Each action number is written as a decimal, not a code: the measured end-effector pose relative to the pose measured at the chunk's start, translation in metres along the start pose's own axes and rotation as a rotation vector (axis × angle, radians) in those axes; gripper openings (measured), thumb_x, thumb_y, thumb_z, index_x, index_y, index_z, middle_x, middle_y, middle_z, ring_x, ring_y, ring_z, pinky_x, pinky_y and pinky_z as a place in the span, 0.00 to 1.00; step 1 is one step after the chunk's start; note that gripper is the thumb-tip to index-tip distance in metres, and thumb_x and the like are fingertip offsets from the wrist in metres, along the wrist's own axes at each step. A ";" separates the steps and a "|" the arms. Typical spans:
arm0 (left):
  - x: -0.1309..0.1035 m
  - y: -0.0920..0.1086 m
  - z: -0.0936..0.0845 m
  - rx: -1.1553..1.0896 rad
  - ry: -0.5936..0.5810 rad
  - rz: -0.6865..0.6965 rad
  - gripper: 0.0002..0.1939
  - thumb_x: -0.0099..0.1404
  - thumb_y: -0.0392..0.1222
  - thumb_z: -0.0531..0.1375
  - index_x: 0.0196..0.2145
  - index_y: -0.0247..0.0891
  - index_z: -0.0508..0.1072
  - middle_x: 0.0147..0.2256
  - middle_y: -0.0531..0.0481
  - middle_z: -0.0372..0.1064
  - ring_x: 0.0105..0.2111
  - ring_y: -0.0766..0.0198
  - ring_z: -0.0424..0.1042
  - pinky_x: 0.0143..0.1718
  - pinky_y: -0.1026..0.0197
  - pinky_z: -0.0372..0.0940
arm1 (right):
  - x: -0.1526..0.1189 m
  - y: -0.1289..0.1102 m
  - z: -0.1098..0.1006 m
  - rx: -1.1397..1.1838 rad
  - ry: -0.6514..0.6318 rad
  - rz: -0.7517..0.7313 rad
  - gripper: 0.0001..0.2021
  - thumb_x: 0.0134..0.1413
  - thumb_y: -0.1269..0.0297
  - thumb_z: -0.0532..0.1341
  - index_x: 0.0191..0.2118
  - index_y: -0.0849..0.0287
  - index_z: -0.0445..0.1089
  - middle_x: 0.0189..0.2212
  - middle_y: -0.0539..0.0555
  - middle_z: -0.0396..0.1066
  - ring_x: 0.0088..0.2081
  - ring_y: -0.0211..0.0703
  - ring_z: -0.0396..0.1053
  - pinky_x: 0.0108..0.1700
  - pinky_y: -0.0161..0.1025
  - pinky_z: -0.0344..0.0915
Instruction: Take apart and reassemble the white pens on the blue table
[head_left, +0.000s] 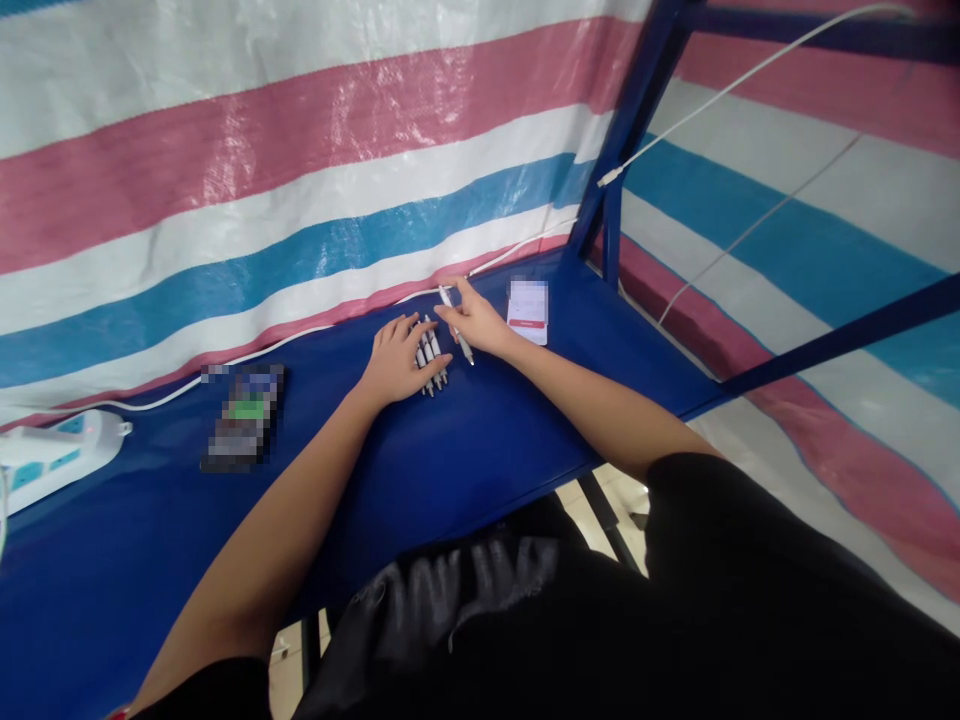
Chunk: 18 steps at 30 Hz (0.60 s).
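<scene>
My left hand (pixel 397 358) lies on the blue table with its fingers spread. Its thumb and forefinger reach over a row of several white-and-silver pens (pixel 430 352), touching them. The pens lie side by side, partly hidden by that hand. Just to the right, my right hand (pixel 474 318) pinches a single white-and-grey pen (pixel 460 340) between thumb and fingers. This pen is tilted, its tip pointing down toward me, slightly apart from the row.
A white phone-like device (pixel 529 312) lies right of my right hand. Farther left are a dark phone (pixel 244 418) with a blurred screen and a white power strip (pixel 67 455). White cable (pixel 300 335) runs along the back edge by the striped sheet (pixel 300 180). Blue frame bars (pixel 630 120) stand at right.
</scene>
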<state>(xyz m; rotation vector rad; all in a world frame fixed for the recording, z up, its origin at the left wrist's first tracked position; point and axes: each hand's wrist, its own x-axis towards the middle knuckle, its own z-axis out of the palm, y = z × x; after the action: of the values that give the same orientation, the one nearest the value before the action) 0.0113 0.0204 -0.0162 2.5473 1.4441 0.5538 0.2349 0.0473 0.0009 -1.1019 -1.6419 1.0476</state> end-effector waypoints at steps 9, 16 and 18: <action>0.000 0.007 -0.006 0.023 -0.007 -0.003 0.37 0.75 0.66 0.60 0.72 0.45 0.73 0.76 0.35 0.66 0.73 0.33 0.63 0.74 0.29 0.57 | -0.002 -0.009 -0.001 -0.013 0.024 0.044 0.14 0.77 0.68 0.60 0.61 0.55 0.62 0.19 0.38 0.66 0.22 0.42 0.70 0.31 0.35 0.67; 0.000 0.005 -0.004 0.006 -0.002 0.001 0.38 0.75 0.67 0.60 0.74 0.47 0.70 0.80 0.37 0.61 0.78 0.32 0.59 0.77 0.27 0.53 | -0.003 -0.009 0.000 -0.021 0.022 0.034 0.20 0.76 0.68 0.62 0.68 0.56 0.61 0.20 0.38 0.68 0.24 0.44 0.73 0.34 0.38 0.70; 0.000 0.005 -0.003 0.005 -0.014 0.001 0.38 0.75 0.66 0.59 0.75 0.46 0.70 0.80 0.37 0.60 0.79 0.31 0.57 0.79 0.27 0.50 | -0.002 -0.006 0.000 -0.029 0.011 0.044 0.17 0.76 0.68 0.62 0.65 0.55 0.62 0.20 0.38 0.67 0.24 0.43 0.72 0.34 0.37 0.70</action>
<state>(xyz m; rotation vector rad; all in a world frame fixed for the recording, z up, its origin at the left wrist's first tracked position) 0.0137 0.0177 -0.0117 2.5514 1.4412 0.5320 0.2337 0.0439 0.0062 -1.1659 -1.6349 1.0472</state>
